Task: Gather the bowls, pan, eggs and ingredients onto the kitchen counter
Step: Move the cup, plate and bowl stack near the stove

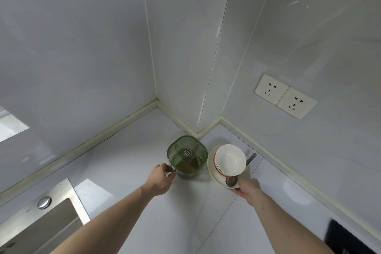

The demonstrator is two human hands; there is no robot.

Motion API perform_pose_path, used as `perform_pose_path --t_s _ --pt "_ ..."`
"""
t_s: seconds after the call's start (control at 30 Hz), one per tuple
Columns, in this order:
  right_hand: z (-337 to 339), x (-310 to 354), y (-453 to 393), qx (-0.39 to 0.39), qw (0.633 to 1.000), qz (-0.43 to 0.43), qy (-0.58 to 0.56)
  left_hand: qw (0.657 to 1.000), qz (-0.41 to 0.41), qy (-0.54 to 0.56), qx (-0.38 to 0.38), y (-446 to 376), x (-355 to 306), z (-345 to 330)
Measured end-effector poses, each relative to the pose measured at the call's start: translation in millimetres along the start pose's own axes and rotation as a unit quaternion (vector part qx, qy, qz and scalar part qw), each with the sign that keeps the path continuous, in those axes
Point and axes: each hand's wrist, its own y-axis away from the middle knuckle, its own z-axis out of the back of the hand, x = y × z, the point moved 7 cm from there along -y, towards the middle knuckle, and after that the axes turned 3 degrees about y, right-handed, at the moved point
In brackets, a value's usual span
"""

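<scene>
The left hand point(159, 179) has its grip clenched on the small handle of a green translucent seasoning container point(187, 156), fingers curled round it at the container's 8 o'clock side. The right hand point(248, 188) grasps the near rim of a cream plate point(213, 173) at its 5 o'clock edge, thumb on top. The plate carries a stack of white bowls point(229, 160) tilted toward the camera, and a metal spoon point(232, 181) lies on the plate, its handle poking out at 2 o'clock behind the bowls. Container and plate sit just beside each other on the pale worktop point(127, 163), near the wall corner at 12 o'clock. A steel sink point(51, 220) lies at 8 o'clock, two wall sockets point(285, 96) at 2 o'clock, a dark hob edge point(346, 237) at 4 o'clock.
</scene>
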Motion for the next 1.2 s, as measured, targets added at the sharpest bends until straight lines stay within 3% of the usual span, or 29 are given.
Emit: perform_pose_path --t_s 0.37,0.6,1.2 --pt "10 -21 18 0.005 1.0 -0.005 0.001 0.992 0.013 0.107 0.066 35 17 -27" --pt "18 -47 37 -0.021 1.0 -0.006 0.011 0.981 0.016 0.186 0.055 60 34 -27" --pt "83 -133 135 -0.04 0.996 0.045 0.061 0.982 -0.058 0.163 0.072 196 60 -20"
